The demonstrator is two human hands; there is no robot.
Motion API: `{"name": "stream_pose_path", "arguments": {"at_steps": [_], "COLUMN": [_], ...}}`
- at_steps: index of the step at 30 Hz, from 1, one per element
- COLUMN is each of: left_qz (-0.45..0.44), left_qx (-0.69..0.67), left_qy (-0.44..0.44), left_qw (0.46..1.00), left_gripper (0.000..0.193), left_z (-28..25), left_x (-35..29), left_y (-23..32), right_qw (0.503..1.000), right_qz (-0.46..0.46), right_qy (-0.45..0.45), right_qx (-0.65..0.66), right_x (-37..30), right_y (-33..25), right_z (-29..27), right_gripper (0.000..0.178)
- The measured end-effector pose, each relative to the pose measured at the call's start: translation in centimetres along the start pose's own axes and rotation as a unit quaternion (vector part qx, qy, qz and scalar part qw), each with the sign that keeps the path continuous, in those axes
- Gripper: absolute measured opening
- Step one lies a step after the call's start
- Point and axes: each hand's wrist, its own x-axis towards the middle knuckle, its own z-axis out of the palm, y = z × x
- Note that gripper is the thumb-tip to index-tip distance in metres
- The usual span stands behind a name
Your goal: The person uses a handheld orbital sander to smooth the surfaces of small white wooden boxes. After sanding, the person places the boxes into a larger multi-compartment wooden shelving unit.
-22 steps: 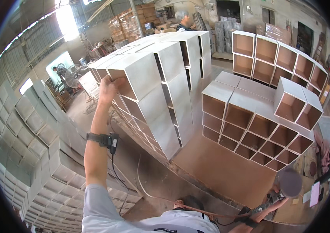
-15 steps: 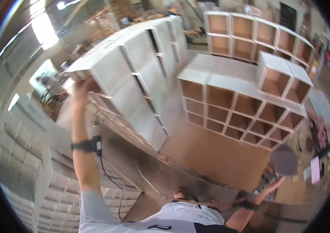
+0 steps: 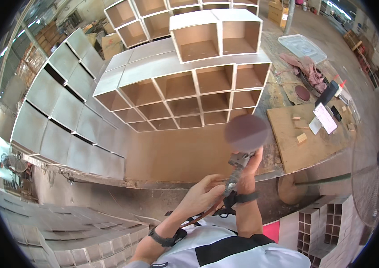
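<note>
A disc sander [image 3: 246, 133] with a round brownish-purple pad rises in front of me, its pad turned up and slightly blurred. My right hand [image 3: 254, 163] is wrapped round its metal body, just below the pad. At the tool's lower end, my left hand [image 3: 202, 193] closes its fingers about the hose fitting; part of that grip is hidden. A reddish-brown air hose [image 3: 205, 213] trails from there across my front. Beyond the sander stands a stack of white-edged open boxes [image 3: 185, 91] with brown insides, and two more boxes [image 3: 216, 38] sit on top.
White boxes [image 3: 62, 127] line the table's left side, sides facing up. More open boxes [image 3: 153, 20] stand behind. At right lie a brown board [image 3: 303, 147], a pink sheet [image 3: 325, 118], a cloth [image 3: 312, 76] and a clear plastic lid [image 3: 303, 48]. A large fan [image 3: 372, 178] stands at far right.
My left hand has come from the far-left boxes to the sander's lower end. The right hand has raised the sander toward the middle. My view has swung right.
</note>
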Motion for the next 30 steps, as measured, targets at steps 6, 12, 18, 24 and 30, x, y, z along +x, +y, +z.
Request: {"name": "stream_pose_path", "arguments": {"at_steps": [6, 12, 18, 24, 30], "left_qz": [-0.111, -0.042, -0.012, 0.041, 0.046], "left_qx": [0.024, 0.128, 0.172, 0.231, 0.228], "left_qy": [-0.071, 0.009, 0.009, -0.016, -0.093], "left_qw": [0.991, 0.991, 0.985, 0.972, 0.968], "left_gripper": [0.034, 0.032, 0.028, 0.028, 0.038], "left_z": [4.3, 6.9, 7.5, 7.6, 6.8], "left_x": [2.8, 4.0, 4.2, 4.5, 4.5], "left_y": [1.4, -1.2, -2.1, -4.1, -4.2], "right_qw": [0.995, 0.988, 0.975, 0.977, 0.989], "right_qz": [0.053, 0.107, 0.165, 0.169, 0.139], "right_qy": [-0.039, -0.034, -0.139, -0.131, -0.040], "right_qx": [0.072, 0.106, 0.045, 0.019, -0.017], "right_x": [0.2, -0.3, -6.1, -7.9, -10.3], "right_y": [-0.3, -1.4, -0.4, -1.8, -2.1], "right_z": [-2.9, -4.7, -9.2, -9.6, -9.8], "right_gripper": [0.047, 0.065, 0.062, 0.050, 0.052]}}
